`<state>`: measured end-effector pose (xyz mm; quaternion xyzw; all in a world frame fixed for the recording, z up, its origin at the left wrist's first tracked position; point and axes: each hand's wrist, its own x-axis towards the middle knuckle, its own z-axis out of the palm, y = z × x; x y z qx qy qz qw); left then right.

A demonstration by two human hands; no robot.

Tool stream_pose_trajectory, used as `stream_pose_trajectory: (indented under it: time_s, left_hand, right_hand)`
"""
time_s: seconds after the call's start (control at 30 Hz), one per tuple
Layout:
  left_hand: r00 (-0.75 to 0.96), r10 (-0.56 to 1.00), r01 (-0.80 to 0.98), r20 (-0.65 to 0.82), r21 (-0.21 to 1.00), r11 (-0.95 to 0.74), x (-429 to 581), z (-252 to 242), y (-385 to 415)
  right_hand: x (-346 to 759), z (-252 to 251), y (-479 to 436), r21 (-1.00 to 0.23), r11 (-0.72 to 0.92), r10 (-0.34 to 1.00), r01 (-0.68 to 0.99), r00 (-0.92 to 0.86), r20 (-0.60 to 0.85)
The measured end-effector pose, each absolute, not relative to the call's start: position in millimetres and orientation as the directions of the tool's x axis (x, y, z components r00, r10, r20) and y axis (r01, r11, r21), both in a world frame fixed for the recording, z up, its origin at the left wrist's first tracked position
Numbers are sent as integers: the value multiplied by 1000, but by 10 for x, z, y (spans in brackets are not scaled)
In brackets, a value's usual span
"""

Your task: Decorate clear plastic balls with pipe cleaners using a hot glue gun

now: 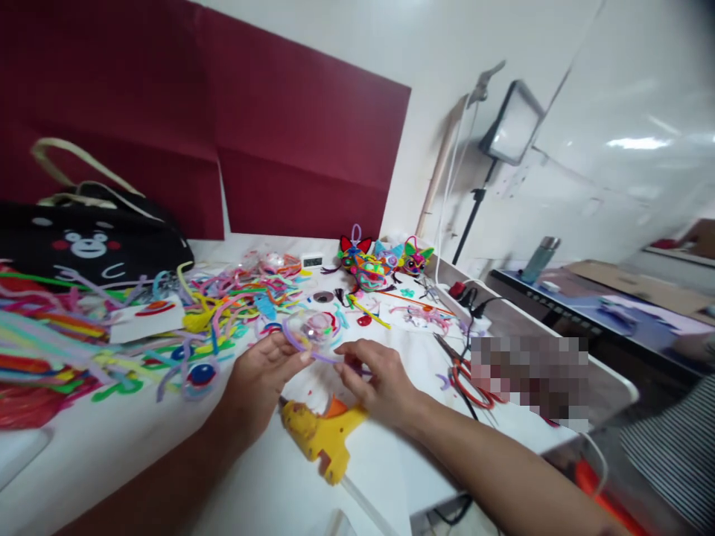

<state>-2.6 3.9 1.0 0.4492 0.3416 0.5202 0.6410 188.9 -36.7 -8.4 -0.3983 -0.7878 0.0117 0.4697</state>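
Observation:
My left hand (262, 380) pinches a small clear round piece with pink inside (313, 329), ringed by a lilac pipe cleaner (327, 357). My right hand (377, 380) pinches the free end of that same lilac pipe cleaner just to the right. Both hands hover over the white table (167, 454). A yellow glue gun (324, 439) lies on the table directly beneath my right hand.
A heap of coloured pipe cleaners (112, 327) covers the table's left. A black bear-face bag (89, 246) stands at the back left. Finished colourful figures (380, 264) sit at the back. Red-handled scissors (466, 376) lie right. A lamp on a stand (511, 123) rises beyond.

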Motion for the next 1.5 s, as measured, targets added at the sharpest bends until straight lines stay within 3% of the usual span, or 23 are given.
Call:
stream_pose_trajectory:
  time_s: [0.63,1.5]
  left_hand:
    - [163,983,-295,-84,947,130,12,146,-26]
    - [30,995,-298,-96,949,101,-2,164,33]
  right_hand:
    - [1949,-82,-294,-335,673,642,659,-295,708]
    - [1965,-58,-252,-319,632,687,707,-319,653]
